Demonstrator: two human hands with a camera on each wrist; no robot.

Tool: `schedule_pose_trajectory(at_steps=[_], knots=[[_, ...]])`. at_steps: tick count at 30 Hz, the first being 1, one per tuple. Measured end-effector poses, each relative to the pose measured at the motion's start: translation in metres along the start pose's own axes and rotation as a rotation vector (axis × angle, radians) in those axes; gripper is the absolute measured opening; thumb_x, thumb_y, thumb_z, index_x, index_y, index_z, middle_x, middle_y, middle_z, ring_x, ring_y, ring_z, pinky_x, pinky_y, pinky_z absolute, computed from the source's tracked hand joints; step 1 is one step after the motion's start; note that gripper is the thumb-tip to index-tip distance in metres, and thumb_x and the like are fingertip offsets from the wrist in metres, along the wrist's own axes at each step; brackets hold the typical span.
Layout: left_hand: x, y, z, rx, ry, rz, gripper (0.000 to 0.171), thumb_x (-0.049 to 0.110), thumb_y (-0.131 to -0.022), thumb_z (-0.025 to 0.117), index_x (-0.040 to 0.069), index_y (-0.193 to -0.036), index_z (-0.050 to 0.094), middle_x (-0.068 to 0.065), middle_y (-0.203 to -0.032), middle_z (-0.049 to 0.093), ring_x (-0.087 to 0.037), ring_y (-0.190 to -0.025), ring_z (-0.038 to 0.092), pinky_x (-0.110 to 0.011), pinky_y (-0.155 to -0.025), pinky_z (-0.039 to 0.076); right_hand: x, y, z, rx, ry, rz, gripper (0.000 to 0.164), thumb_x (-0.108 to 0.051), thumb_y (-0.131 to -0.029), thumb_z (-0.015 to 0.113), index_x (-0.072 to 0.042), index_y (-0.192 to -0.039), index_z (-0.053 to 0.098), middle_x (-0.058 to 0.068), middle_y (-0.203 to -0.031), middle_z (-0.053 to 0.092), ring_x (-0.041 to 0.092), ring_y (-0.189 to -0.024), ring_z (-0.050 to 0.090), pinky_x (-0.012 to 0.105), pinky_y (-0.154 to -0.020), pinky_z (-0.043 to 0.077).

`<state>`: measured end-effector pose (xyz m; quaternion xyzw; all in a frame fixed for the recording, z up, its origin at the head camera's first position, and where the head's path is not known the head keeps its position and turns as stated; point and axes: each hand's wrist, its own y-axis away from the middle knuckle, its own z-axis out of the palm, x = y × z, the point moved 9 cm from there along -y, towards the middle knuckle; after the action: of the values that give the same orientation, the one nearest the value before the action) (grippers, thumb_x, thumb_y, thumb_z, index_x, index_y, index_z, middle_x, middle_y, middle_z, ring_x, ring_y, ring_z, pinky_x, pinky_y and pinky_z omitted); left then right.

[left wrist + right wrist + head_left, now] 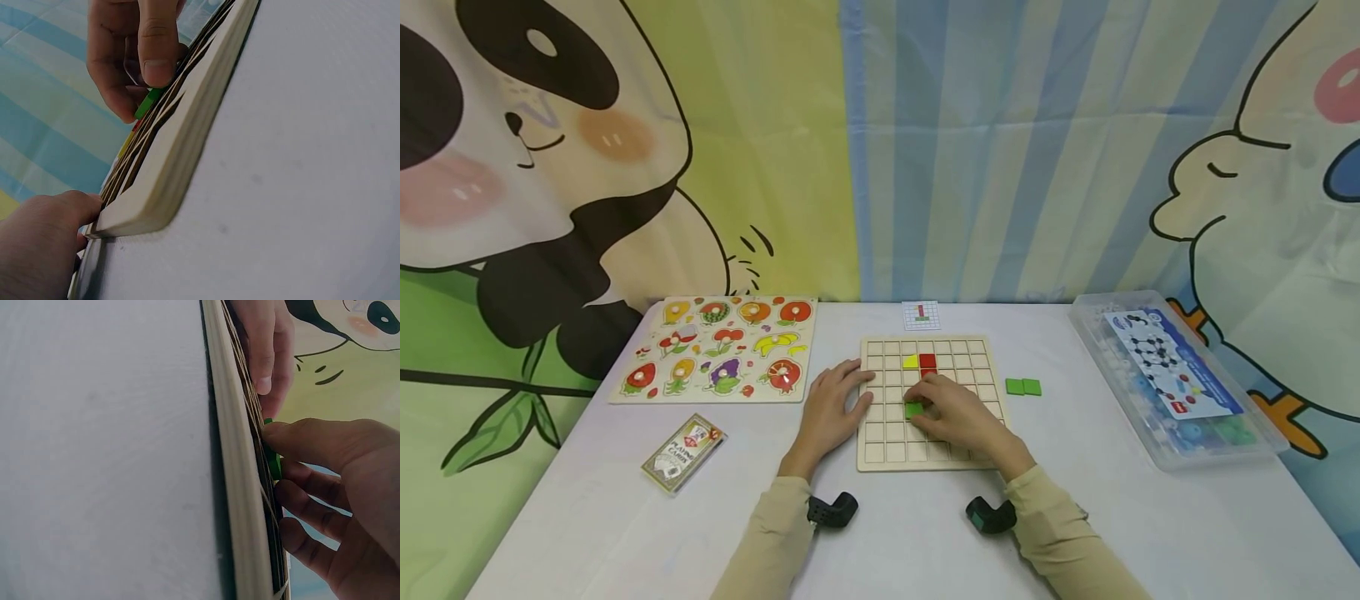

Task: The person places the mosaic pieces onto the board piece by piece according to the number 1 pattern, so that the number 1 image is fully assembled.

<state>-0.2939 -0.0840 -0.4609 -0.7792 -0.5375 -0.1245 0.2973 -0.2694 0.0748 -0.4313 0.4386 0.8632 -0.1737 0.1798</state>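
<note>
Green tile (913,411): pinched in right hand (955,410), rightward of left hand (832,402)
Left hand: fingers relaxed, touching board (880,463) at left edge

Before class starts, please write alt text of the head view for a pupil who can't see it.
The right hand holds a green tile at a gridded board; the left hand touches the board's left edge. Red and yellow pieces lie on it, two green tiles to its right.
</note>
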Motion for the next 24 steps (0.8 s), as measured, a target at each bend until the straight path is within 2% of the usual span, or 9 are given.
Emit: schedule_pose_trajectory(at_steps=[15,20,24], knots=[[0.0,0.0,0.0,-0.005,-0.003,-0.002,0.032,0.027,-0.089,0.063,0.02,-0.121,0.063,-0.007,-0.139,0.051,-0.025,-0.134,0.043,-0.052,-0.114,0.026,-0.001,0.001,0.001,-0.006,0.007,-0.007,0.028,-0.021,-0.084,0.07,-0.012,-0.111,0.066,0.0,-0.1,0.059,0.01,-0.082,0.051,0.026,-0.075,0.048],[0.001,0.001,-0.001,0.004,-0.002,0.004,0.032,0.026,-0.09,0.062,0.018,-0.12,0.064,-0.007,-0.138,0.052,-0.026,-0.133,0.044,-0.052,-0.113,0.026,0.005,0.005,-0.002,-0.032,-0.077,0.006,0.027,-0.019,-0.088,0.065,-0.012,-0.114,0.064,-0.002,-0.101,0.059,0.01,-0.082,0.052,0.022,-0.072,0.047],[0.002,0.001,-0.002,0.019,0.003,0.016,0.031,0.025,-0.089,0.062,0.017,-0.119,0.064,-0.008,-0.137,0.052,-0.027,-0.132,0.045,-0.053,-0.113,0.027,0.013,0.009,-0.014,-0.014,-0.15,0.015,0.023,-0.017,-0.09,0.062,-0.011,-0.112,0.065,-0.001,-0.1,0.059,0.011,-0.085,0.054,0.023,-0.071,0.049]])
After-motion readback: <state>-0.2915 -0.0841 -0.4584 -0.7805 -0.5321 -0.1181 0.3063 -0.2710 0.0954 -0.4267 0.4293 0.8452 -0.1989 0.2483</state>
